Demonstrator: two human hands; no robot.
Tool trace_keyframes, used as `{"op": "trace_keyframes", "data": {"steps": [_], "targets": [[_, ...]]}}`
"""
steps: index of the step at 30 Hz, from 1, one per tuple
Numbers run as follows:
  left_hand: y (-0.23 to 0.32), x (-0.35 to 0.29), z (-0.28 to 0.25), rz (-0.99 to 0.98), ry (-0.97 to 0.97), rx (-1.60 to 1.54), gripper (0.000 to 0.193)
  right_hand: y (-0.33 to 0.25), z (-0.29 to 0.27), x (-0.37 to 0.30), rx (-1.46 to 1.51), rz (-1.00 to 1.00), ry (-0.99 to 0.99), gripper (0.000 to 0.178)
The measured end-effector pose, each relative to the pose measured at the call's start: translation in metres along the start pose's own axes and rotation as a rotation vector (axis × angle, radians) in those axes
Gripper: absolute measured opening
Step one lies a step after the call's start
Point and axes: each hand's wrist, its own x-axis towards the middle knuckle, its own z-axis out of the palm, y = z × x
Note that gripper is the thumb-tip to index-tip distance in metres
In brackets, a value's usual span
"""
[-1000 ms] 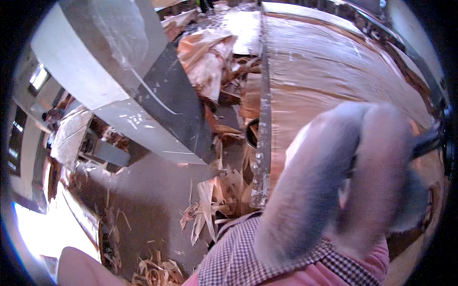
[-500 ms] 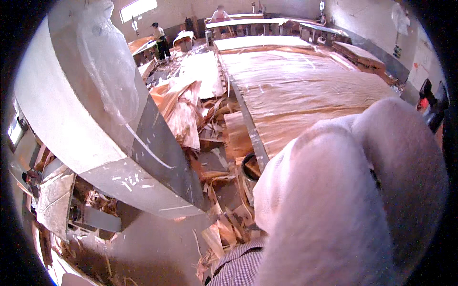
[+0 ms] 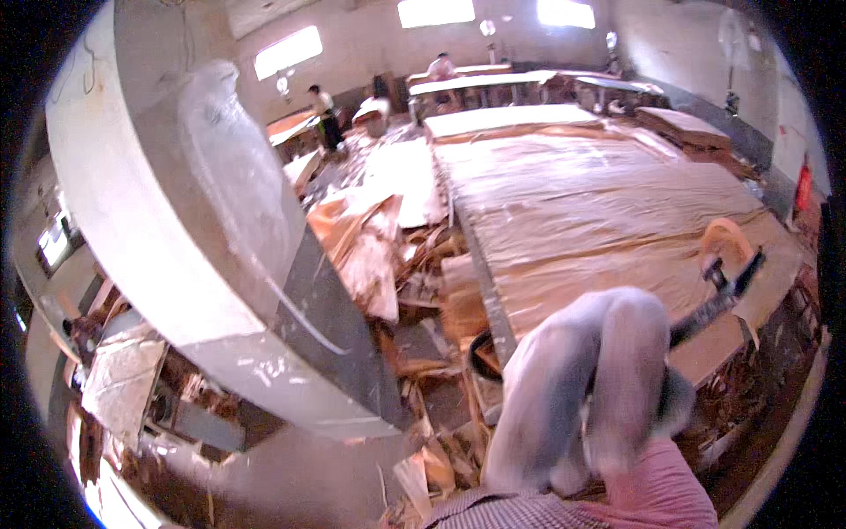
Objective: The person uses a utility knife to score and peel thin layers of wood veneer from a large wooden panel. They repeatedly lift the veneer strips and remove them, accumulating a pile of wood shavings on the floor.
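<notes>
My hands, in pale fabric gloves, are close together in front of me and blurred by motion. My left hand point(image 3: 539, 397) is bent downward, and its fingers are too smeared to read. Beside it, my right hand point(image 3: 627, 379) comes up from a pink sleeve, its fingers curled. From behind the right hand a black bar-shaped tool point(image 3: 705, 313) sticks out to the upper right, with a tan ring like a roll of tape point(image 3: 726, 227) at its far end. The grip itself is mostly hidden. Beneath lies a wide stack of tan wood veneer sheets point(image 3: 599, 212).
A thick pillar point(image 3: 159, 220) partly wrapped in plastic stands close on my left. Torn veneer scraps point(image 3: 370, 256) litter the floor along the stack. Two people point(image 3: 324, 115) work at the back near long tables point(image 3: 480, 81). A red fire extinguisher point(image 3: 804, 183) is at the far right.
My gloved hands have moved down and away from the camera, showing more of the stack. The black tool has come left and lower with them. The view has tilted up.
</notes>
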Motion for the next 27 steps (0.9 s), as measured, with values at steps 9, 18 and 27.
{"op": "trace_keyframes", "data": {"steps": [9, 18, 27], "targets": [[0.002, 0.009, -0.02, 0.02, -0.012, -0.041, 0.047, 0.042, -0.063, -0.035, -0.207, 0.325, 0.32, 0.034], [-0.009, 0.065, -0.041, 0.003, -0.121, -0.053, 0.048, 0.077, -0.091, -0.027, -0.404, 0.391, 0.433, 0.028], [0.039, 0.103, -0.166, 0.115, 0.01, -0.076, 0.049, 0.231, -0.128, 0.005, -0.385, 0.696, 0.536, 0.029]]}}
